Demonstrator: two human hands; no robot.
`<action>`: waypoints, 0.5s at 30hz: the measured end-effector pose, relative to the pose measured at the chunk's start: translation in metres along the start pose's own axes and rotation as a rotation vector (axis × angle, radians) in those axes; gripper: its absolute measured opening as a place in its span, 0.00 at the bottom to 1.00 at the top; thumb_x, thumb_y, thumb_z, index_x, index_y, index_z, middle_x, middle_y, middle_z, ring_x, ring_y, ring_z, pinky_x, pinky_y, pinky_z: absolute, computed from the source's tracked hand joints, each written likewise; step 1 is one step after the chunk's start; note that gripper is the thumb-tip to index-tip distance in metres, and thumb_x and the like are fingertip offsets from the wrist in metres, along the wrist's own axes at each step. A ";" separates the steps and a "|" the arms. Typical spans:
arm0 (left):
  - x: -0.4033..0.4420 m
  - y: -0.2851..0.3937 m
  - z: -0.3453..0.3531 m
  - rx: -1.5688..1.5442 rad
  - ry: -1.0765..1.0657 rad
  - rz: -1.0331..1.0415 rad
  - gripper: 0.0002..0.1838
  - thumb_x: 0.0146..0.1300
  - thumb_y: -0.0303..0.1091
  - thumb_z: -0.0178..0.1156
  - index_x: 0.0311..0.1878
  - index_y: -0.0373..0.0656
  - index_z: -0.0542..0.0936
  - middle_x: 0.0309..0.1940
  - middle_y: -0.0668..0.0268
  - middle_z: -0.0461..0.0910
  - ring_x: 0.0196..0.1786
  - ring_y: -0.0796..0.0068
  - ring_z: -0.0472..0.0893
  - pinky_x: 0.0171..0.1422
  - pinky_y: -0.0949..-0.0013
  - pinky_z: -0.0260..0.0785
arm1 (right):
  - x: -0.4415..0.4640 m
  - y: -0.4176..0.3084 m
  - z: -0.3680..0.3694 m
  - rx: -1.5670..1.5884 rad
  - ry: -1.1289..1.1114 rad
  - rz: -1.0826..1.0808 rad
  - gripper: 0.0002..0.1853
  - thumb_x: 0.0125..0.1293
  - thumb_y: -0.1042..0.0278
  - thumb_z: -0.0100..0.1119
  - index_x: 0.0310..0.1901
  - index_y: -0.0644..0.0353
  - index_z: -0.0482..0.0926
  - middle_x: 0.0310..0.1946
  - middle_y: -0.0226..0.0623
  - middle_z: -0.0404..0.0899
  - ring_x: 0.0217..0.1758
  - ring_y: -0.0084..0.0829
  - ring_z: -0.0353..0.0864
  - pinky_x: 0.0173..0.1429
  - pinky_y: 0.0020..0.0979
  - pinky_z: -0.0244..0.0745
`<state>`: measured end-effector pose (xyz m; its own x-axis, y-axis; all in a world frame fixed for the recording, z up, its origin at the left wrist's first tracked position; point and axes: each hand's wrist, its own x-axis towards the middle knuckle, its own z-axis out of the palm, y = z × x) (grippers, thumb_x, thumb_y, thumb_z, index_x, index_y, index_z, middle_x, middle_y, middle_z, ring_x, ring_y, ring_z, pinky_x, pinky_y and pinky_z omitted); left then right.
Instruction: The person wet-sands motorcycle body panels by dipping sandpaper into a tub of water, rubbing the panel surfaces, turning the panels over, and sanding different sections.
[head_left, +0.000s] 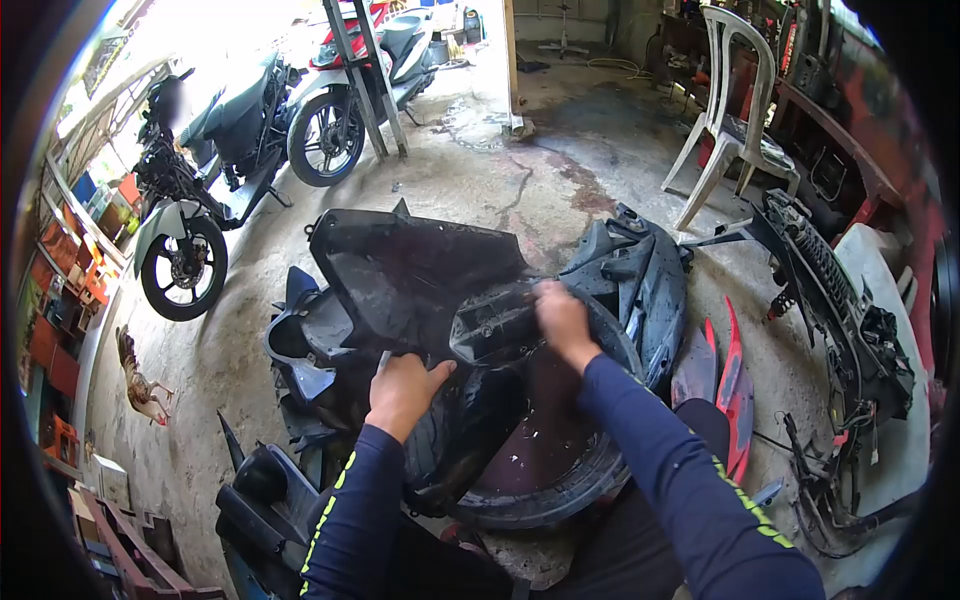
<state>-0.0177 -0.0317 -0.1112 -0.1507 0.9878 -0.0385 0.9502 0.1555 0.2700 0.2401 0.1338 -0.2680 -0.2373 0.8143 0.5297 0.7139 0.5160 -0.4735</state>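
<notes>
A large black plastic fairing panel (420,260) lies tilted across a round black tub (535,510) that holds dark reddish liquid. My left hand (402,395) is closed on the panel's near left edge, with the thumb pointing right. Farther right, my right hand (565,325) rests with curled fingers at the panel's right part, beside a recessed section (492,325); whatever its fingers hold is hidden. The panel's lower arm reaches down into the tub.
Black and bluish fairing parts (305,335) lie left of the tub, others (650,280) behind right. Red panels (735,385) and a black frame (840,310) are at right. Two motorcycles (235,120), a plastic chair (740,130) and a chicken (140,380) stand farther off.
</notes>
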 end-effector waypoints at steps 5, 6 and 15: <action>0.000 0.000 0.000 0.055 -0.061 -0.001 0.38 0.62 0.66 0.61 0.38 0.29 0.85 0.38 0.41 0.85 0.47 0.43 0.85 0.54 0.50 0.77 | -0.004 -0.060 0.001 -0.058 0.122 -0.207 0.16 0.69 0.68 0.48 0.49 0.67 0.82 0.49 0.56 0.83 0.56 0.54 0.82 0.63 0.47 0.77; 0.002 -0.002 0.001 0.057 -0.026 0.006 0.38 0.62 0.66 0.61 0.38 0.29 0.85 0.38 0.41 0.85 0.47 0.43 0.85 0.54 0.51 0.77 | -0.008 -0.048 0.007 0.068 0.118 -0.278 0.16 0.69 0.67 0.48 0.49 0.67 0.82 0.49 0.58 0.82 0.59 0.53 0.80 0.66 0.46 0.75; 0.007 -0.007 0.003 0.006 -0.020 -0.025 0.38 0.61 0.66 0.62 0.37 0.29 0.85 0.38 0.41 0.85 0.46 0.42 0.85 0.53 0.50 0.77 | 0.003 -0.074 0.002 0.156 0.037 -0.251 0.18 0.66 0.71 0.51 0.55 0.68 0.81 0.58 0.57 0.79 0.62 0.55 0.78 0.68 0.48 0.73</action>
<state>-0.0245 -0.0261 -0.1157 -0.1690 0.9835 -0.0642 0.9478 0.1801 0.2631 0.1852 0.0983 -0.2327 -0.3669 0.6476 0.6678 0.5255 0.7367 -0.4256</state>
